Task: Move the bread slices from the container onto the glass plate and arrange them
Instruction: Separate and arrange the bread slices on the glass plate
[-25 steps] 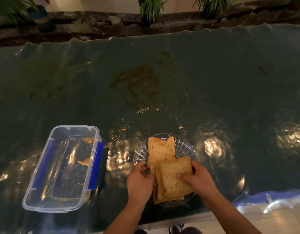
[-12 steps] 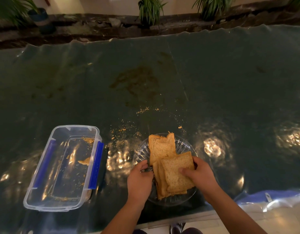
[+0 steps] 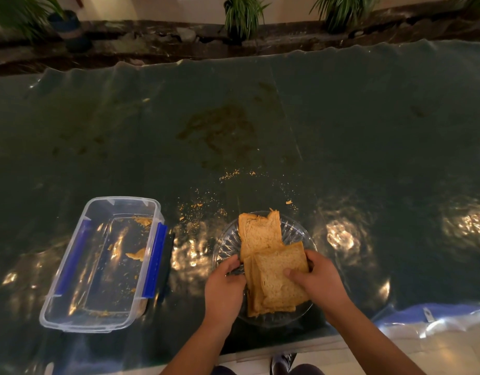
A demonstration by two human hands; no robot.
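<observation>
Dark, glossy surface (image 3: 341, 131), crumbs (image 3: 201, 209) scattered at 12 o'clock of the glass plate (image 3: 295, 228). Container (image 3: 71, 315) at the plate's 9 o'clock holds only scraps. Bread slices (image 3: 276, 272) overlap on the plate. Left hand (image 3: 225, 288) grip pinches the plate's rim; right hand (image 3: 320, 280) grip pinches the top slice, thumb on top.

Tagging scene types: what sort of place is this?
Probably a home or patio dining spot: a table under a clear plastic cover, potted plants along a ledge behind it, a bread-filled glass plate.
</observation>
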